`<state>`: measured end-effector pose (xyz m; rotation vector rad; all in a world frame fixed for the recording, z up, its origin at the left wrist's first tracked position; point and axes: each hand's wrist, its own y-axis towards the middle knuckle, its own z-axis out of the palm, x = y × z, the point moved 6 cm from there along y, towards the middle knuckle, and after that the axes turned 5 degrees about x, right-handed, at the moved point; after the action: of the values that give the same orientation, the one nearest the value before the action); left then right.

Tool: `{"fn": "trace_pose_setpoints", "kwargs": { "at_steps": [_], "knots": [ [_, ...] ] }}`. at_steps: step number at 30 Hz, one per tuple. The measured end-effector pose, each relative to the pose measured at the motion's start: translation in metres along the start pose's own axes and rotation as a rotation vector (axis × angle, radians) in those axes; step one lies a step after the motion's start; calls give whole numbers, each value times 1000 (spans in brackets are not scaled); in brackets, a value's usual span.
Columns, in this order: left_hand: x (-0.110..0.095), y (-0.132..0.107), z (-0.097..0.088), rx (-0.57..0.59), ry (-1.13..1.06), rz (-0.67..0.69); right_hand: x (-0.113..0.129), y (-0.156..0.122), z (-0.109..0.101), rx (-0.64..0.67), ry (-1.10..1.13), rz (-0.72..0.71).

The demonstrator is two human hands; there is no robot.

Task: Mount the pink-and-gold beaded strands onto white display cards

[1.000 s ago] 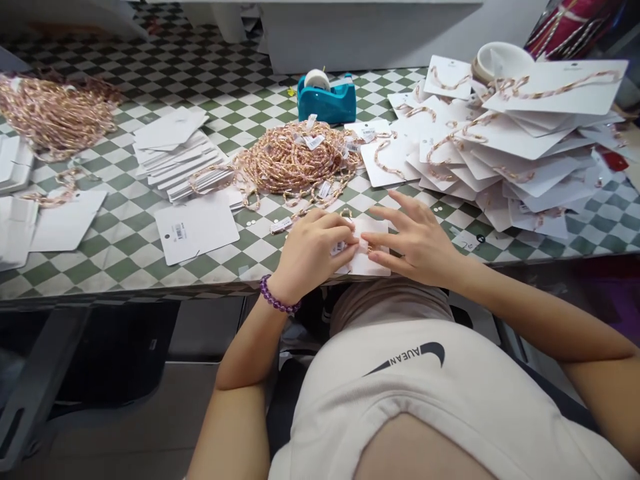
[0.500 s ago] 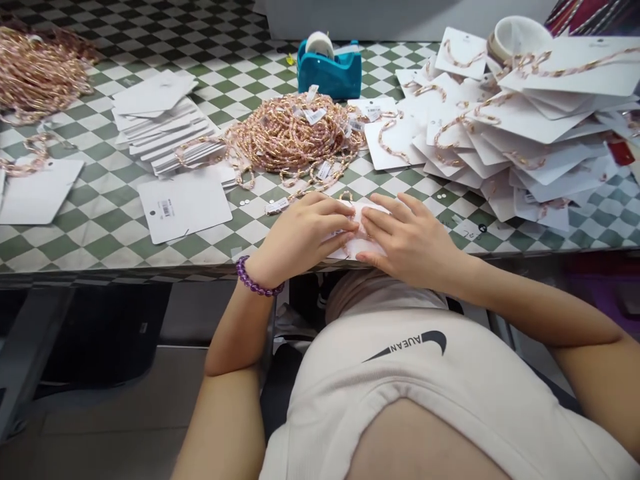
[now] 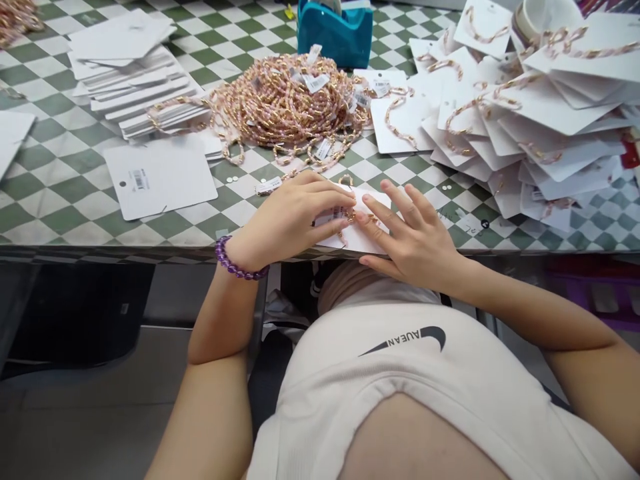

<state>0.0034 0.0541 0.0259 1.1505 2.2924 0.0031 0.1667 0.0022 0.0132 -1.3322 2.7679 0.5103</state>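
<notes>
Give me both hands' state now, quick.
Left hand: closed, pinching the card at its edge.
Right hand: open, flat on the card.

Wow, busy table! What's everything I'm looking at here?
white card: one, white, table's near edge under both hands
bracelet: one, pink and gold, on that card between the hands
bracelet heap: one, pink and gold, behind the hands
blank card stack: one, white, far left
barcode card: one, white, left of the hands
carded bracelets pile: one, white cards, right
tape dispenser: one, teal, far edge
table: one, green-white check
bead wristband: one, purple, left wrist
left hand: one, curled on card
right hand: one, fingers spread flat on card
</notes>
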Motion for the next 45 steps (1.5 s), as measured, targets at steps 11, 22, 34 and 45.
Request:
{"fn": "trace_pose_setpoints", "kwargs": {
  "at_steps": [11, 22, 34, 45],
  "knots": [
    [1, 2, -1, 32, -12, -27, -7, -4, 3, 6, 106, -2],
    [2, 0, -3, -27, -19, 20, -28, 4, -1, 41, 400, 56],
    [4, -7, -14, -145, 5, -83, -26, 24, -3, -106, 111, 168],
    [5, -8, -18, -138, 27, -138, -31, 26, 5, 43, 279, 315]
  ]
}}
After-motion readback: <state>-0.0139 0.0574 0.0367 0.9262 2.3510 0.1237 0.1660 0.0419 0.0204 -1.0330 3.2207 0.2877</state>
